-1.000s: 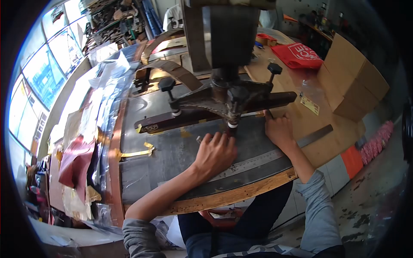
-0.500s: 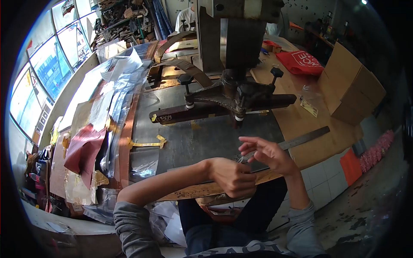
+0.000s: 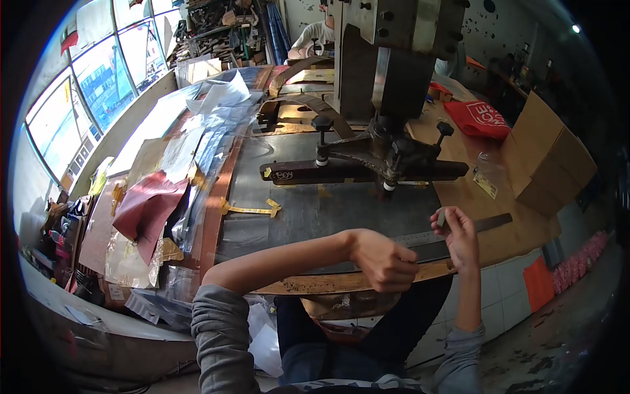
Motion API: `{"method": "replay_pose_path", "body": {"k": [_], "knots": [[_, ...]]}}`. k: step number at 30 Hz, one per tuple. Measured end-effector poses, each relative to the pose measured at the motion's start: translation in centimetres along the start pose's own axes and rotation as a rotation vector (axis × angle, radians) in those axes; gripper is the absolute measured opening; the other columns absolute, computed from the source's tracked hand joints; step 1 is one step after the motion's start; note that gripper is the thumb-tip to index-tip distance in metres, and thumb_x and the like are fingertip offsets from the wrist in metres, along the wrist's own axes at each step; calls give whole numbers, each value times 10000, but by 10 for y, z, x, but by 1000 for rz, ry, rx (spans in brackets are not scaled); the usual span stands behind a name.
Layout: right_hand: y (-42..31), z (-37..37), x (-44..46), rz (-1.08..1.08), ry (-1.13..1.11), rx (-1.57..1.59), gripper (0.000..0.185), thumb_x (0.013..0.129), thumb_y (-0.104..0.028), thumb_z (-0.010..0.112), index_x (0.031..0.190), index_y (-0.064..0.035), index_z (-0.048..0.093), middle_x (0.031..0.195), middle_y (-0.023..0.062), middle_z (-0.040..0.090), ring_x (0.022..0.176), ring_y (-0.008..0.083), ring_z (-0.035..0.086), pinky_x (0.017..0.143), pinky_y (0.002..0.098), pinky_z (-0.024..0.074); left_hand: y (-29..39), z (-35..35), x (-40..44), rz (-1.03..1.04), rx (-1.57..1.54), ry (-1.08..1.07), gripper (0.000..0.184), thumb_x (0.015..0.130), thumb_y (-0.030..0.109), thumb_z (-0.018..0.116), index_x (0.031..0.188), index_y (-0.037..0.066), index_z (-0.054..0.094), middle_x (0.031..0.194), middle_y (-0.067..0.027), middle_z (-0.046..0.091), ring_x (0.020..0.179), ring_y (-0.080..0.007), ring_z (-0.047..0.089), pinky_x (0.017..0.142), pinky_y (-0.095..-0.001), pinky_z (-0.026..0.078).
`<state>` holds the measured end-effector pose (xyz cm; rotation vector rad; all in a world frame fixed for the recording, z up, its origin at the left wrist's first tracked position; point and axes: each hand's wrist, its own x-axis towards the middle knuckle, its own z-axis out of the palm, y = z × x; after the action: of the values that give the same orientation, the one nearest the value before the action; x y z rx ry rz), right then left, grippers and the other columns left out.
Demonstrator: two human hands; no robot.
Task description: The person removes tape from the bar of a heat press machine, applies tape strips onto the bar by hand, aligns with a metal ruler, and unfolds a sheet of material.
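My right hand (image 3: 457, 238) is raised over the front right of the dark metal plate (image 3: 308, 230). Thumb and fingertips pinch a small grey-green piece (image 3: 441, 217); its kind is too small to tell. My left hand (image 3: 386, 264) is closed in a fist above the plate's front edge, back of the hand up, and whatever it may hold is hidden. Beneath and beside my hands lies a long steel ruler (image 3: 493, 222), reaching right onto the wooden board. Beyond them, a machine head (image 3: 387, 148) with black knobs carries a dark bar (image 3: 295, 173) over the plate.
Yellow tape (image 3: 252, 209) lies on the plate's left. Further left are plastic sheets (image 3: 223, 98) and a dark red leather-like piece (image 3: 151, 203). A red bag (image 3: 478, 118) and cardboard box (image 3: 548, 154) stand at right. Another person (image 3: 315, 38) is at the back.
My right hand has moved right, away from my left, its spread fingers now pinching the small piece. My left fist has shifted slightly right. The camera view has swung left.
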<state>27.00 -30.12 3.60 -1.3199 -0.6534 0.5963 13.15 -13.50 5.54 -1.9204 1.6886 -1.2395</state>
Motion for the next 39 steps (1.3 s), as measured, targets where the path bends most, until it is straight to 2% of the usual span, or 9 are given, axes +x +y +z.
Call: {"method": "replay_pose_path", "body": {"k": [6,8,10,13,20,23,25,31,39], "knots": [[18,-109,83,-399,483,-725,260,815,17,577,1073,-17,570,908,59,632,839,166,611,730,294,472,-73,-85,-32,-617,302,82,189,703,128,666,615,105,500,584,-3,469,555,-150,499,553,-293,373],[28,-118,90,-630,602,-978,286,755,80,580,1024,-14,596,915,72,635,862,222,623,760,333,479,-84,-113,-48,-956,311,218,176,779,82,615,627,46,535,574,-51,496,548,-204,523,541,-307,390],[28,-110,88,-920,661,-1279,293,720,104,564,977,-26,618,929,95,628,887,276,622,801,367,478,-84,-132,-51,-1388,120,620,307,911,147,511,661,2,618,620,-51,610,556,-126,562,559,-260,442],[14,-28,47,-585,454,-1253,255,723,125,533,907,-23,627,935,119,607,883,304,613,835,376,483,-79,-153,-82,-1419,89,907,376,951,194,440,699,-9,630,649,-58,625,596,-105,561,616,-245,440],[15,15,63,-1002,524,-943,169,903,27,487,1006,-6,617,869,83,599,722,159,607,640,284,491,-42,-166,-104,-1644,-20,1237,321,917,239,472,682,30,539,687,-75,586,679,-145,551,710,-300,436],[13,34,42,-723,387,-809,161,874,24,547,1010,-19,622,815,84,621,733,184,632,641,317,507,-37,-162,-123,-1612,-34,1391,268,908,225,484,708,50,518,702,-56,565,685,-148,550,705,-293,434],[13,65,30,-922,204,-834,126,847,-14,612,970,-26,633,782,92,632,684,213,636,611,301,496,-39,-157,-138,-1612,-30,1533,263,906,238,480,711,64,512,707,-45,573,698,-144,568,685,-275,432],[46,189,20,-816,-538,-856,173,793,-70,665,958,-56,614,918,69,582,808,230,633,675,337,525,-34,-159,-149,-1660,-86,1669,251,902,246,478,717,78,505,712,-30,568,712,-130,561,681,-265,412],[89,260,45,-1055,-471,-1046,116,779,-48,593,893,-30,576,845,90,569,869,232,614,713,339,507,-28,-202,-151,-1500,-200,1826,178,853,227,502,745,85,516,753,-35,551,673,-120,493,603,-230,403]]}}
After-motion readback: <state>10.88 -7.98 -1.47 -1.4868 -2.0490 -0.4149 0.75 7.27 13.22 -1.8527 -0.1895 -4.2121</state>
